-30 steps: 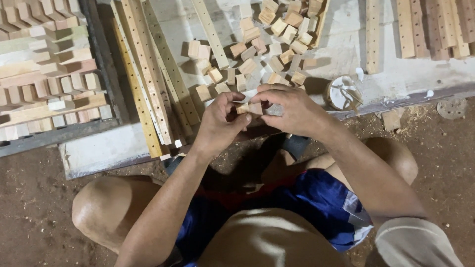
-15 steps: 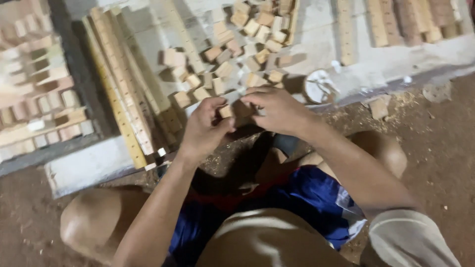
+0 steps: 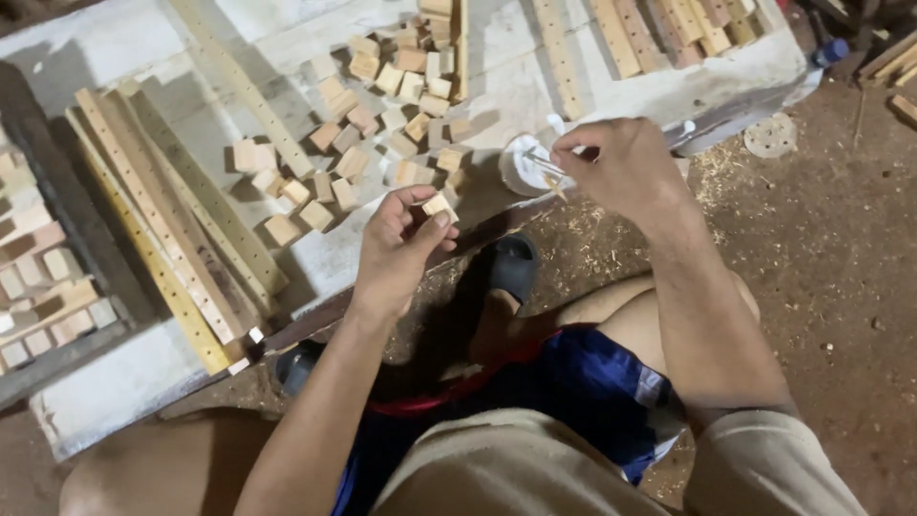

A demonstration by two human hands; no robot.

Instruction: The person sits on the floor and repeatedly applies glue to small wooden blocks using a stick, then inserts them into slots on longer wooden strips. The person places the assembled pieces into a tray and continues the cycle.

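Note:
My left hand (image 3: 401, 250) pinches a small pale wooden block (image 3: 439, 205) between thumb and fingers, held over the front edge of the white board (image 3: 325, 258). My right hand (image 3: 626, 167) is off to the right, holding a thin stick (image 3: 546, 170) whose tip points at a small round white dish (image 3: 521, 170) on the board. The two hands are apart. A heap of similar small wooden blocks (image 3: 382, 115) lies scattered on the board just beyond my left hand.
Long wooden strips with rows of holes (image 3: 162, 229) lie at the left, more strips (image 3: 659, 33) at the top right. A tray of sorted blocks (image 3: 43, 277) sits far left. Sawdust covers the dirt floor (image 3: 831, 248). My knees and a dark sandal (image 3: 516, 268) are below.
The hands were together on a block; now the right hand has moved right to the white dish with the stick, while the left keeps the block. The view shifted.

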